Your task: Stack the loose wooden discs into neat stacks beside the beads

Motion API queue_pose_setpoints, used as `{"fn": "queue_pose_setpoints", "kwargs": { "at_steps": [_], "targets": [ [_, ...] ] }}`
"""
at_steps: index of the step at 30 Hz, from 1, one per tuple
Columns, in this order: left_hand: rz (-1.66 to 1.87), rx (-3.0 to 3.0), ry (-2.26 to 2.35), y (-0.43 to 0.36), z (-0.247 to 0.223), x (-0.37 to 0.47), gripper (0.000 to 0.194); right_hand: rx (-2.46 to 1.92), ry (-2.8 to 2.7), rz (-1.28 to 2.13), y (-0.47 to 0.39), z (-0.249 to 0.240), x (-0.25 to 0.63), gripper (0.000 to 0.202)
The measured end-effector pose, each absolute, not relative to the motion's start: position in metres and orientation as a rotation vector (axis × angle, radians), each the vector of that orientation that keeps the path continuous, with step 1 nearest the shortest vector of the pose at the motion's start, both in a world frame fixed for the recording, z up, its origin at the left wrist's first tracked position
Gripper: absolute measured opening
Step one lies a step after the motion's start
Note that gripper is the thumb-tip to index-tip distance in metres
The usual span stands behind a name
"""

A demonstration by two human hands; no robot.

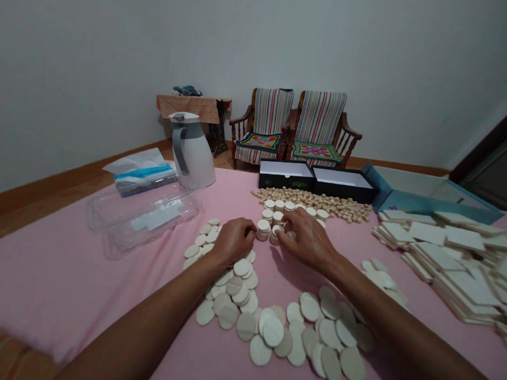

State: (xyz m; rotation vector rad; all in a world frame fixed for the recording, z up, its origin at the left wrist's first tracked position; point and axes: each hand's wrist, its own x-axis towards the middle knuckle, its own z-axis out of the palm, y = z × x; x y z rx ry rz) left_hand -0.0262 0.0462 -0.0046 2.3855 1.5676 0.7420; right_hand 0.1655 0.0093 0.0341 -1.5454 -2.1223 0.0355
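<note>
Short stacks of round wooden discs stand in rows at the middle of the pink cloth. My left hand is closed with its fingers curled in, just left of the front stack and above loose discs; whatever it may hold is hidden. My right hand reaches over the stacks, its thumb and fingers closed around a front stack of discs. Many loose wooden discs lie spread in a curve in front of both hands, partly overlapping. Some stacks are hidden behind my right hand.
Small wooden pieces lie behind the stacks, before two black boxes. Square wooden tiles and a blue box are right. Left stand a white jug, a tissue pack and clear plastic trays.
</note>
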Motion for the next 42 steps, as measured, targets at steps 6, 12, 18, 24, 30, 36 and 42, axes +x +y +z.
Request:
{"fn": "queue_pose_setpoints", "kwargs": {
  "at_steps": [6, 12, 18, 24, 30, 36, 42],
  "targets": [
    [0.743, 2.39, 1.566, 0.047, -0.006, -0.026, 0.024, -1.453, -2.372, 0.419, -0.019, 0.051, 0.187, 0.006],
    [0.738, 2.406, 1.565, 0.048, -0.006, -0.027, 0.024, -1.423, -2.696, 0.803, -0.051, 0.05, 0.205, 0.034],
    [0.707, 2.404, 1.579, 0.047, -0.004, -0.027, 0.025, -1.362, -2.694, 0.709, -0.057, 0.041, 0.204, 0.028],
    [0.721, 2.396, 1.572, 0.048, -0.004, -0.027, 0.025, -1.361, -2.517, 0.627, -0.041, 0.036, 0.196, 0.027],
    [0.727, 2.398, 1.566, 0.048, -0.004, -0.027, 0.025, -1.425, -2.447, 0.556, -0.04, 0.042, 0.2, 0.024],
    [0.725, 2.402, 1.568, 0.048, -0.004, -0.027, 0.025, -1.359, -2.562, 0.561, -0.042, 0.024, 0.201, 0.033],
    [0.726, 2.397, 1.563, 0.048, -0.005, -0.027, 0.025, -1.376, -2.506, 0.553, -0.039, 0.033, 0.199, 0.029]
  ]
}}
